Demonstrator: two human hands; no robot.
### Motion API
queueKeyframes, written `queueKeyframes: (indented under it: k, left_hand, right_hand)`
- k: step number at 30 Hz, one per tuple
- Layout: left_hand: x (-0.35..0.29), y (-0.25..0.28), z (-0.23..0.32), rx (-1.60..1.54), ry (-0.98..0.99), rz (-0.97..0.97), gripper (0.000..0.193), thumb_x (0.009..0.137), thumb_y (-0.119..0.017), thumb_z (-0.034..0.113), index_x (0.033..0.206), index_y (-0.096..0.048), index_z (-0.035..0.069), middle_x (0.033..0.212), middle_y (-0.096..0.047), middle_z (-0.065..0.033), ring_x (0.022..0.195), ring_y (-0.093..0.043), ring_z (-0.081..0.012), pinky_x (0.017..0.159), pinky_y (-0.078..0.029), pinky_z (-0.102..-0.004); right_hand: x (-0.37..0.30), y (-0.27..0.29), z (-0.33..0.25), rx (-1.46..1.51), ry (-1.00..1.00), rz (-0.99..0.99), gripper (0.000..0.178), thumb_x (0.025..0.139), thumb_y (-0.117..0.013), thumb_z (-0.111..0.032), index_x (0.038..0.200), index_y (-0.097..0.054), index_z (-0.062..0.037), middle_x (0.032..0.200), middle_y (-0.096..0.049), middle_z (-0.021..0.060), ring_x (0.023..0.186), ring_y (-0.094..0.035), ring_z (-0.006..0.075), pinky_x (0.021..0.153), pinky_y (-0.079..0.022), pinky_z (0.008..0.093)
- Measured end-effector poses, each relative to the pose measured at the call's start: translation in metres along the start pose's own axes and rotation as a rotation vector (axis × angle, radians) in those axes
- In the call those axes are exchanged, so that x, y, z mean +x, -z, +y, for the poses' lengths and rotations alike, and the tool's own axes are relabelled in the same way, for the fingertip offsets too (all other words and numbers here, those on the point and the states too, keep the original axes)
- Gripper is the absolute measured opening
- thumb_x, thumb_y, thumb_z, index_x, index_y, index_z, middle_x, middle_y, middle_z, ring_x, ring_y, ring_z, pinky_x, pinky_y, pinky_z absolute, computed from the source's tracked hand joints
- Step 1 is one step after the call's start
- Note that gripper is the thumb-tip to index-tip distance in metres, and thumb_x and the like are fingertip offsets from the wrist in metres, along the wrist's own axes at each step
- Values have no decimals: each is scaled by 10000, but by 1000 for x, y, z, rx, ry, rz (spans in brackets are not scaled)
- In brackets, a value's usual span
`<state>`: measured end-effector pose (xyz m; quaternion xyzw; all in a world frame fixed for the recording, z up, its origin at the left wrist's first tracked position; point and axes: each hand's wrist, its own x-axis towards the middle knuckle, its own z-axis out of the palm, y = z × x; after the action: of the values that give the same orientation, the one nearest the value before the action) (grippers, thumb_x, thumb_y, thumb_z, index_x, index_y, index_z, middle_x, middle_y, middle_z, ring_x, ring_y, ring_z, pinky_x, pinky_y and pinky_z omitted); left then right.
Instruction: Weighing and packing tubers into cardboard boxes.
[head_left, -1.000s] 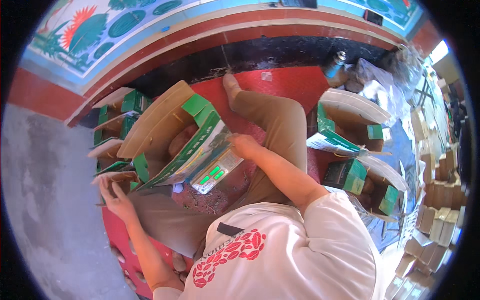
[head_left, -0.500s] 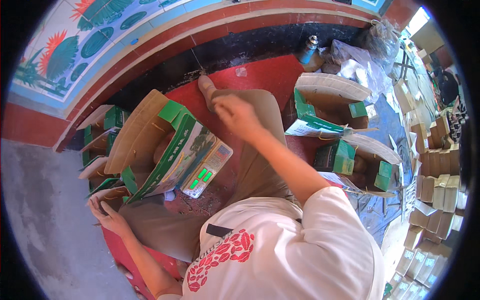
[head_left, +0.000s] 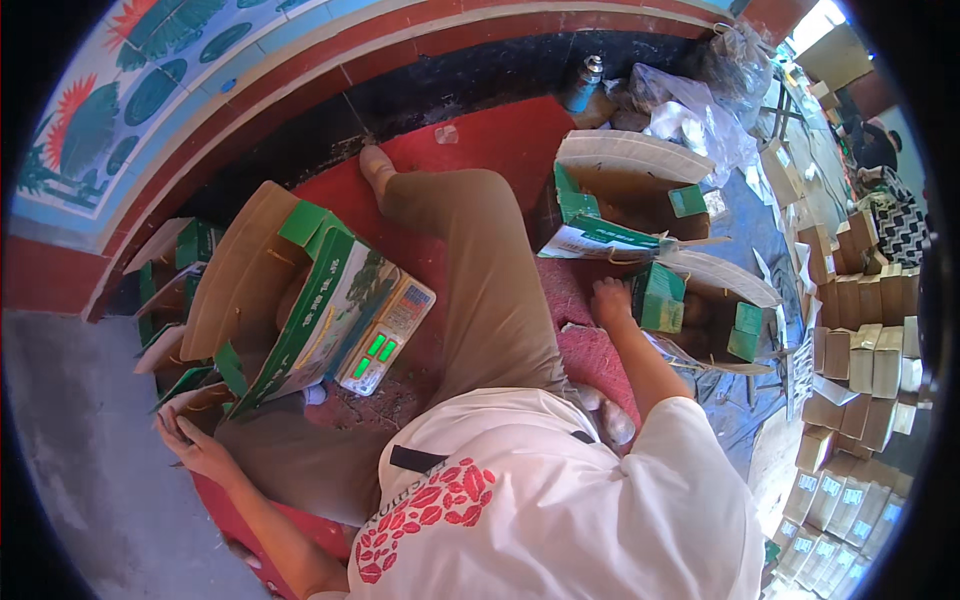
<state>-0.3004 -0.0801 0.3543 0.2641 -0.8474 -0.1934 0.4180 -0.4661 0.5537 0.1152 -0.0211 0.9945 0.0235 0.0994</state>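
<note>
My left hand is beside the near end of an open cardboard carton at the left, its fingers apart and nothing seen in them. My right hand is low against the left side of an open green-and-white carton at the right; its fingers point away from me and their tips are hard to make out. Round brownish items sit inside that carton. Between my legs, a large open green carton stands tilted on a scale with lit green displays.
Another open carton stands beyond my right hand. Several cartons line the left side. A red mat lies under me. A blue flask and plastic bags are at the back. Stacked boxes fill the far right.
My right hand has swung from above my raised leg to the right, down beside the green-and-white carton. The left hand stays by the left carton. The whole view has shifted slightly.
</note>
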Motion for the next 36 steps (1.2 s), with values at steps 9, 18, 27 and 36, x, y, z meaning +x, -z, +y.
queueKeyframes:
  k: [9, 18, 27, 36]
  left_hand:
    - [-2, 0, 0, 60, 26, -20, 418, 961, -423, 161, 1324, -357, -36, 1238, -524, -203, 1149, -512, -274, 979, -385, -344]
    - [0, 0, -9, 141, 17, -70, 427, 965, -433, 208, 1323, -361, -13, 1240, -531, -166, 1150, -509, -257, 979, -379, -335]
    - [0, -1, -10, 108, 34, -96, 436, 963, -429, 195, 1341, -350, -7, 1252, -505, -201, 1146, -507, -269, 974, -382, -344]
    - [-1, 2, 0, 100, 76, -88, 422, 964, -424, 195, 1334, -360, 2, 1239, -519, -190, 1141, -505, -272, 975, -375, -353]
  right_hand:
    - [12, -27, 21, -367, 35, -187, 265, 807, -494, -222, 968, -673, -112, 1148, -554, 174, 1190, -422, 361, 1067, -160, 560]
    - [44, -53, 22, -533, -72, -282, 409, 869, -427, -225, 1237, -556, -102, 1384, -389, 176, 1315, -273, 390, 1073, -131, 562]
    - [21, -39, 28, -586, 58, -404, 360, 851, -476, -254, 1133, -624, -85, 1273, -490, 159, 1261, -341, 343, 1055, -204, 529]
    - [-68, -61, 46, -558, 309, -147, 326, 765, -525, -248, 994, -667, -63, 1172, -545, 194, 1185, -415, 346, 1028, -246, 524]
